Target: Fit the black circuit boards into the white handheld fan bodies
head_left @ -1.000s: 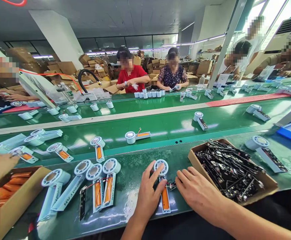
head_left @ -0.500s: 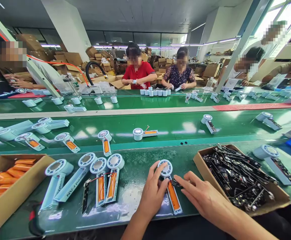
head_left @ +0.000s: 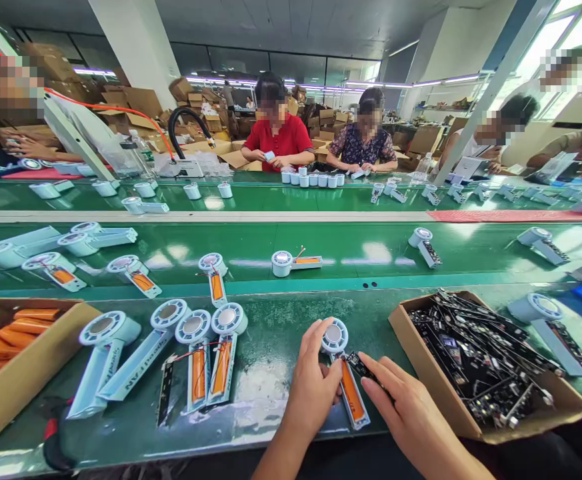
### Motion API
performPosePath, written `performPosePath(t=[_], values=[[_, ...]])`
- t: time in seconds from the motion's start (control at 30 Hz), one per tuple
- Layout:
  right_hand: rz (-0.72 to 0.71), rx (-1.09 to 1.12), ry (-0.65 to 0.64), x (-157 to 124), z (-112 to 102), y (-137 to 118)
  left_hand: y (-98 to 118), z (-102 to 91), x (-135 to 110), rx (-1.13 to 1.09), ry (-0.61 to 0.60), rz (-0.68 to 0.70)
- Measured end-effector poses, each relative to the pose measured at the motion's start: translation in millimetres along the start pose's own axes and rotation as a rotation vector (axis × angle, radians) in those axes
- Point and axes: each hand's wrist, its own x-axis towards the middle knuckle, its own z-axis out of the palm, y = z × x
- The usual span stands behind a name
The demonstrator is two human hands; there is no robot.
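Note:
A pale blue hand fan shell (head_left: pixel 343 367) with a round head and an orange battery in its handle lies on the green bench in front of me. My left hand (head_left: pixel 313 390) rests on its left side, fingers curled against the head and handle. My right hand (head_left: pixel 411 417) pinches a small black circuit board (head_left: pixel 358 363) at the fan's right edge. A cardboard box of black circuit boards (head_left: pixel 481 363) stands just right of my right hand.
Several more fan shells with batteries (head_left: pixel 201 353) lie to the left. A cardboard box of orange batteries (head_left: pixel 8 353) sits at the far left. Beyond runs a green conveyor belt (head_left: pixel 351 250) carrying fan parts. Other people work along the far side.
My right hand has drawn in and closed on the small black board at the fan's handle. The fan has turned slightly, its handle swinging right. The view has shifted a little to the right.

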Motion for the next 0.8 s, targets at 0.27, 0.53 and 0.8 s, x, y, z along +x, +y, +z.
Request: performPosePath(t=[0.27, 0.53, 0.8], values=[[-0.064, -0.121, -0.003, 2.0, 8.4, -8.8, -0.1, 10.9, 9.3, -0.303, 0.06, -0.154], [-0.045, -0.079, 0.058, 4.6, 18.3, -22.0, -2.6, 16.5, 3.7, -0.412, 0.04, -0.18], [0.017, -0.184, 0.147, 1.6, 31.8, -24.2, -8.4, 3.1, -6.4, -0.506, -0.063, -0.161]])
